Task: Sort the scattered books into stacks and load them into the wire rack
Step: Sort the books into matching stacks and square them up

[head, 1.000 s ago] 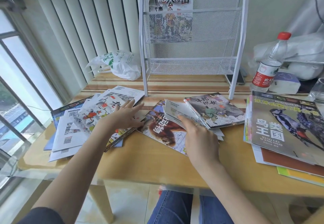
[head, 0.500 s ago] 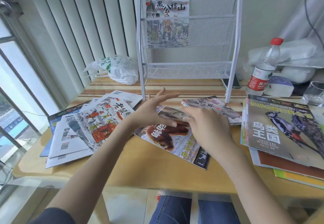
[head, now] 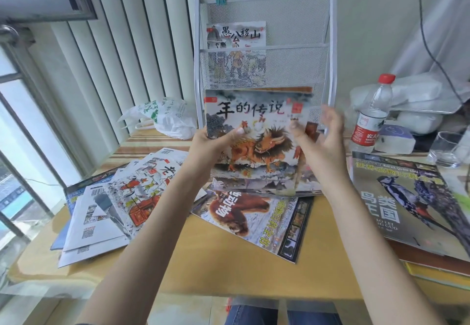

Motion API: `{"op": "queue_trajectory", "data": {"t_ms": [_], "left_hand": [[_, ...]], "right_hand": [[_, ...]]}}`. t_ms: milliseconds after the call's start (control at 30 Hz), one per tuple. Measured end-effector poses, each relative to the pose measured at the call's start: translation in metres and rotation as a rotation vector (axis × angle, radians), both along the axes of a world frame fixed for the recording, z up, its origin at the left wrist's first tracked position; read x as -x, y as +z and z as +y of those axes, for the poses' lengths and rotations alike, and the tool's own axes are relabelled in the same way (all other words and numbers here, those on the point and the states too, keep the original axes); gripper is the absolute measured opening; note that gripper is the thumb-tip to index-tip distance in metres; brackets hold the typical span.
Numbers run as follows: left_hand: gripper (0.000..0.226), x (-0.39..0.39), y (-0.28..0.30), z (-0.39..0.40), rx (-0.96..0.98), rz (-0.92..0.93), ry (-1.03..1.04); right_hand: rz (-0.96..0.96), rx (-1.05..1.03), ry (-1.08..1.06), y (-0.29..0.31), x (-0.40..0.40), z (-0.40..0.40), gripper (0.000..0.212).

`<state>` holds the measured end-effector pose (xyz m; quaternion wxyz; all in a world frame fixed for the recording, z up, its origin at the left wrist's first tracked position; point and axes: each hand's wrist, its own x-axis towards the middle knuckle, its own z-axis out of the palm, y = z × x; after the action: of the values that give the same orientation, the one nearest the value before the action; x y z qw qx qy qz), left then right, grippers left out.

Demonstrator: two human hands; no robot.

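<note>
My left hand [head: 212, 144] grips the left edge of a small stack of picture books [head: 256, 144], held upright above the table; the front cover shows an orange beast. At the stack's right edge is my right hand [head: 321, 141], thumb on the cover, fingers spread and blurred. Behind stands the white wire rack [head: 199, 70] with one picture book [head: 236, 37] in its middle pocket. Several thin books [head: 122, 197] lie fanned out on the left, and an animal magazine [head: 256, 215] lies flat under my hands. A bird magazine [head: 407, 197] tops a stack on the right.
The wooden table [head: 216, 261] ends near my knees. A white plastic bag [head: 165, 118] lies left of the rack. A water bottle [head: 371, 116], a glass [head: 445, 149] and white bundles stand at the back right. Window and blinds on the left.
Both hands have gathered the small picture books from the table's middle and lifted them upright in front of the rack. The view has tilted up.
</note>
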<state>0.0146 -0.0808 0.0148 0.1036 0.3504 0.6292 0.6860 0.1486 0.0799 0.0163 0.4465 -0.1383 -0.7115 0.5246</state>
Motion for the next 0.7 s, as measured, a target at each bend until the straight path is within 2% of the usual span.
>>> {"op": "queue_trajectory", "data": {"t_ms": [67, 133, 200, 333, 400, 500, 567, 600, 700], "left_hand": [[0.056, -0.003, 0.004, 0.000, -0.004, -0.046, 0.023], [0.060, -0.006, 0.003, -0.001, 0.022, -0.062, 0.039], [0.060, -0.006, 0.000, -0.004, 0.011, -0.062, 0.047], [0.043, -0.001, 0.000, -0.008, -0.075, -0.090, 0.007], [0.039, 0.000, -0.001, 0.000, -0.096, -0.086, 0.052], [0.029, -0.005, -0.009, 0.015, -0.137, -0.065, 0.310], [0.029, -0.006, -0.014, 0.019, -0.225, -0.111, 0.443], [0.031, -0.006, -0.015, 0.020, -0.275, -0.130, 0.468], [0.047, -0.010, -0.024, 0.023, -0.262, -0.123, 0.494]], "right_hand": [[-0.044, 0.190, 0.176, 0.000, 0.007, 0.004, 0.042], [-0.036, 0.250, 0.234, -0.004, 0.011, 0.007, 0.033], [-0.048, 0.245, 0.279, -0.010, 0.012, 0.010, 0.035], [-0.064, 0.242, 0.362, -0.013, 0.009, 0.007, 0.052], [-0.062, 0.244, 0.384, -0.011, 0.014, -0.002, 0.048], [0.008, 0.303, 0.252, -0.011, 0.029, -0.011, 0.049], [0.196, 0.426, 0.129, -0.016, 0.035, -0.012, 0.054], [0.282, 0.417, 0.079, -0.019, 0.036, -0.014, 0.053], [0.295, 0.143, -0.045, -0.045, 0.038, -0.026, 0.052]]}}
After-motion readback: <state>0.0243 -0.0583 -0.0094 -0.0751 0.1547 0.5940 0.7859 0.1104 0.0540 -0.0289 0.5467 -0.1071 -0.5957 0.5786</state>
